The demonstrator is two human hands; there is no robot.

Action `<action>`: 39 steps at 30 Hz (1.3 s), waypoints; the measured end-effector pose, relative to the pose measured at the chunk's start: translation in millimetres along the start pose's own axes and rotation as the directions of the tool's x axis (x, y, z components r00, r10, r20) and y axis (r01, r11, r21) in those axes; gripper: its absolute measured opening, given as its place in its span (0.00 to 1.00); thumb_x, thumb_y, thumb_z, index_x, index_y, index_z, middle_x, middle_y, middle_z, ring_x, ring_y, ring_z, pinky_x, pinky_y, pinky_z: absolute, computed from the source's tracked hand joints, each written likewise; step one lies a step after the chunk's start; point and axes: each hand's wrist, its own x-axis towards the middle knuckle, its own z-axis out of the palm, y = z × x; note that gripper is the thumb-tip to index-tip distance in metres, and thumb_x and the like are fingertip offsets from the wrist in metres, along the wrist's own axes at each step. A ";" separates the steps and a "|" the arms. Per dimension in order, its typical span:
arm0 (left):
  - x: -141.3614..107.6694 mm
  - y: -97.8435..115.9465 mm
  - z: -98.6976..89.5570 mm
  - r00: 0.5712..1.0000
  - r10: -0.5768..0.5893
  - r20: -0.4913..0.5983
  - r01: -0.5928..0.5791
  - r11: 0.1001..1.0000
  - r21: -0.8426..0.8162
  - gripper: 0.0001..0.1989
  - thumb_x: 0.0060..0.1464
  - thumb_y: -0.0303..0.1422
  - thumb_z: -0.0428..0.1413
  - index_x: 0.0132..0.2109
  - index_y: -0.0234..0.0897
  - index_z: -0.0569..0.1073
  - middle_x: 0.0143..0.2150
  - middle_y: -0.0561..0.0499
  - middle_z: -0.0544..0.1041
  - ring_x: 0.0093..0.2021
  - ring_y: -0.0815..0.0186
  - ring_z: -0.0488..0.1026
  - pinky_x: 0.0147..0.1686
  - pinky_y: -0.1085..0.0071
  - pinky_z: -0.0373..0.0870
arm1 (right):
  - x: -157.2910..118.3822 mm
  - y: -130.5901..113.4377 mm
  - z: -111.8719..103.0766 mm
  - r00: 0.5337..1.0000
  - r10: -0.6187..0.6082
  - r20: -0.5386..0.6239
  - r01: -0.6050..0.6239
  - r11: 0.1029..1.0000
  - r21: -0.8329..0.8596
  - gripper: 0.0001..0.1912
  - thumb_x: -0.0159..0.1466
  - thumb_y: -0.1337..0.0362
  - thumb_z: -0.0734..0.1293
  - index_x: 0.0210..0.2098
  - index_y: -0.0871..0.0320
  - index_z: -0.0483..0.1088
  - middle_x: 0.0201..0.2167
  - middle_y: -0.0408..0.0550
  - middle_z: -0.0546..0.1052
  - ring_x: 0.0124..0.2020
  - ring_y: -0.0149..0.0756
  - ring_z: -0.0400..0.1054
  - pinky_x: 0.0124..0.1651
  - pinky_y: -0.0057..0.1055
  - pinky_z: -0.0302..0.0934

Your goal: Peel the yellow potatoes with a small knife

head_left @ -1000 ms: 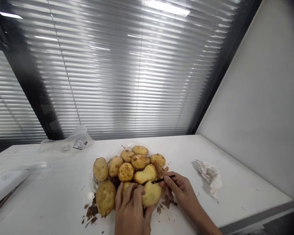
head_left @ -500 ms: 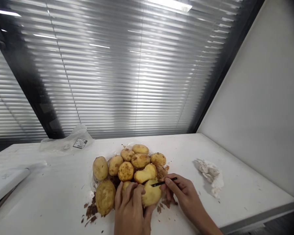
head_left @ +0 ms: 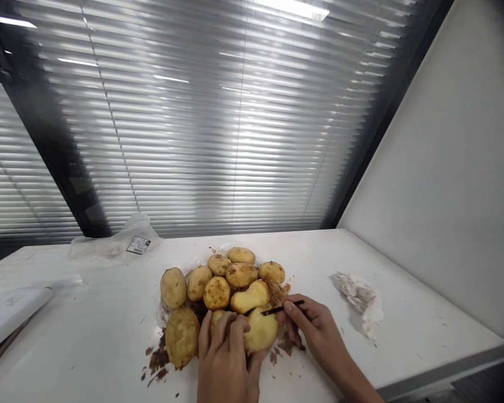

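Note:
A peeled, pale yellow potato [head_left: 262, 331] lies at the near side of a pile. My left hand [head_left: 228, 355] is closed round its left side, thumb below it, and partly covers another potato. Pinched in the fingers of my right hand [head_left: 308, 324] is a thin black tool [head_left: 282, 308], its tip against the top of the peeled potato. Just behind sits a bitten-looking, partly peeled potato [head_left: 250, 297]. Several unpeeled potatoes [head_left: 182, 337] lie around on clear plastic, with brown peel scraps [head_left: 158, 358] beside them.
On the white table [head_left: 109, 324], a clear plastic bag with a label [head_left: 138, 244] lies at the back left. A crumpled tissue [head_left: 361, 300] is on the right. A white flat object [head_left: 12, 313] sits at the left edge. Blinds and a wall stand behind.
The view has shifted very slightly. Both hands keep their hold, and the black tool's tip has moved a little up on the peeled potato.

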 end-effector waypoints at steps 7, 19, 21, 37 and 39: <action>1.7 -3.0 -2.4 1.000 0.031 -0.003 -0.031 0.999 0.036 0.10 0.55 0.34 0.56 0.45 0.41 0.66 0.43 0.51 0.76 0.48 0.58 0.71 0.61 0.54 0.52 | 2.7 0.5 -2.2 0.999 -0.018 -0.048 0.016 0.999 -0.046 0.20 0.63 0.48 0.66 0.30 0.61 0.71 0.15 0.41 0.69 0.15 0.27 0.59 0.20 0.25 0.53; -0.2 -3.2 0.0 0.999 0.034 -0.004 -0.034 0.999 0.022 0.11 0.55 0.34 0.56 0.46 0.40 0.67 0.43 0.51 0.76 0.49 0.58 0.71 0.62 0.56 0.50 | 4.7 3.8 -0.1 1.000 -0.016 -0.018 0.015 1.000 -0.019 0.21 0.64 0.47 0.64 0.30 0.61 0.71 0.14 0.41 0.68 0.14 0.27 0.57 0.19 0.26 0.53; -0.1 -3.8 0.1 1.000 0.026 -0.014 -0.026 0.999 0.020 0.10 0.56 0.34 0.55 0.45 0.40 0.67 0.42 0.51 0.76 0.49 0.58 0.71 0.62 0.55 0.50 | 4.4 4.9 -1.3 0.998 -0.031 -0.049 0.028 0.999 -0.047 0.21 0.64 0.48 0.65 0.30 0.61 0.71 0.15 0.42 0.69 0.15 0.28 0.59 0.20 0.25 0.54; 0.7 -6.3 -2.0 0.997 0.073 -0.001 -0.072 0.996 0.046 0.12 0.54 0.33 0.57 0.46 0.40 0.66 0.42 0.51 0.76 0.48 0.58 0.72 0.61 0.55 0.52 | -7.2 -6.3 5.7 0.999 -0.048 0.004 0.048 0.986 -0.161 0.21 0.66 0.47 0.62 0.32 0.60 0.72 0.19 0.45 0.73 0.17 0.29 0.62 0.21 0.25 0.58; 1.3 -4.8 -2.6 0.998 0.071 0.003 -0.071 0.997 0.038 0.12 0.55 0.33 0.57 0.46 0.40 0.66 0.42 0.51 0.77 0.48 0.58 0.71 0.61 0.55 0.51 | -7.0 -6.3 7.7 0.997 -0.068 -0.044 0.058 0.979 -0.194 0.21 0.65 0.47 0.63 0.33 0.60 0.72 0.21 0.47 0.75 0.17 0.30 0.62 0.20 0.25 0.58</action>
